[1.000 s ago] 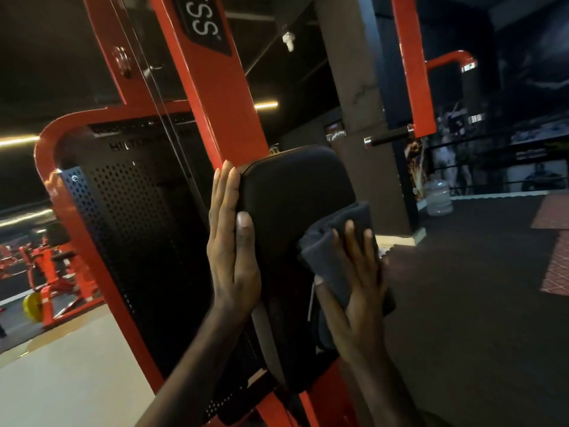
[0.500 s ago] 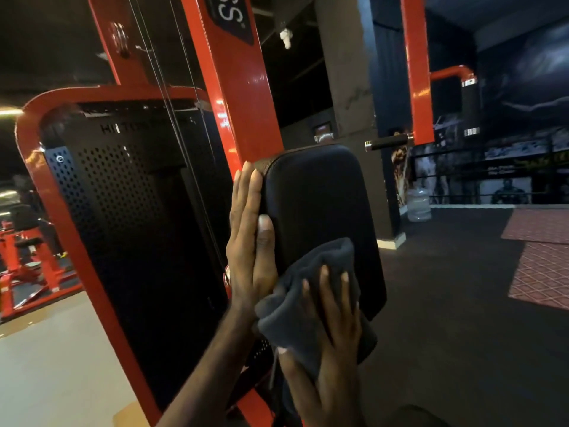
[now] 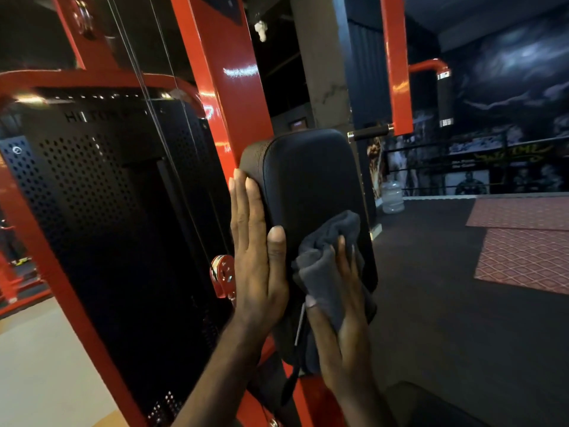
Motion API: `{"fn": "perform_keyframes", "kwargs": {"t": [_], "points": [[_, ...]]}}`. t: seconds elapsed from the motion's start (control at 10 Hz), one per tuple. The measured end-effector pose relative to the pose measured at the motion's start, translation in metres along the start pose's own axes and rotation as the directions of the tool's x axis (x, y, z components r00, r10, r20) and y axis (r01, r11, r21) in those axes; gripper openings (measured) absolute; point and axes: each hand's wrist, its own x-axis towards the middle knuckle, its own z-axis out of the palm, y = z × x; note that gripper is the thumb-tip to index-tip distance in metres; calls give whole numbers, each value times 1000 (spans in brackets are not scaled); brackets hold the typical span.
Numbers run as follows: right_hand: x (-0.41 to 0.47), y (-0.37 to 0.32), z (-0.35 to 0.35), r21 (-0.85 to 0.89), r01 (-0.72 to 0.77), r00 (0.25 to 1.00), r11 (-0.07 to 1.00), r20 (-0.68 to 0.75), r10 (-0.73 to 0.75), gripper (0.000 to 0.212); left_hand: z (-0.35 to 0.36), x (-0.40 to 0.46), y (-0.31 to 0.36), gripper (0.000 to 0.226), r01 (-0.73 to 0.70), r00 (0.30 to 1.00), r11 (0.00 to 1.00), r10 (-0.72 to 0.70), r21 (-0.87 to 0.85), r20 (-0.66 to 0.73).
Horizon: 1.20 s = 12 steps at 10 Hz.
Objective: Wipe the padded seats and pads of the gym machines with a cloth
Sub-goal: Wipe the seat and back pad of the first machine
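Note:
A black padded back pad (image 3: 308, 180) stands upright on a red machine frame (image 3: 228, 75) in the middle of the head view. My left hand (image 3: 255, 257) lies flat with straight fingers along the pad's left edge, thumb on its face. My right hand (image 3: 341, 318) presses a bunched dark grey cloth (image 3: 323, 257) against the pad's lower right part, fingers spread over the cloth. The pad's lower end is hidden behind both hands and the cloth.
A black perforated weight-stack cover (image 3: 92, 195) with cables fills the left. A red upright with a black handle bar (image 3: 369, 132) stands right of the pad. A concrete pillar (image 3: 323, 63) and a water jug (image 3: 391, 197) are behind. Dark rubber floor (image 3: 462, 318) spreads right, with red patterned mats (image 3: 523, 254).
My right hand slid the cloth from the pad's right side down to the lower left, then back toward the lower right. My left hand stays on the left edge.

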Motion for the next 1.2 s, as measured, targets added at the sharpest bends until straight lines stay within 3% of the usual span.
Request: {"fn": "perform_keyframes", "kwargs": {"t": [0.2,0.4,0.5,0.6,0.7,0.8,1.0,1.1,1.2], "points": [[-44,-10,8,20,-53,998,998,37,52,72,0,-7,-1,62,8,1000,1000,-8,4,10],[-19,-5,12,151,-156,981,976,-93,171,69,3,-19,1,62,8,1000,1000,-8,7,14],[-26,-25,29,-23,-102,994,994,-31,102,75,3,-30,3,64,39,999,999,-39,-14,32],[-14,-2,20,4,-165,986,986,-23,165,79,4,-41,-1,64,31,999,999,-32,18,23],[-10,33,15,188,-266,957,945,-70,283,72,5,-44,0,63,43,999,998,-44,42,24],[-24,40,36,-37,-420,907,907,11,421,86,6,-48,4,63,51,999,998,-51,26,14],[7,22,-8,185,-198,974,963,-78,215,69,7,-45,2,62,53,999,997,-54,49,8],[-11,31,-17,217,-255,940,942,-171,294,69,8,-47,4,62,61,998,997,-61,53,-3],[-26,35,-3,170,-220,966,961,-98,238,74,9,-46,5,61,40,999,998,-39,57,-23]]}}
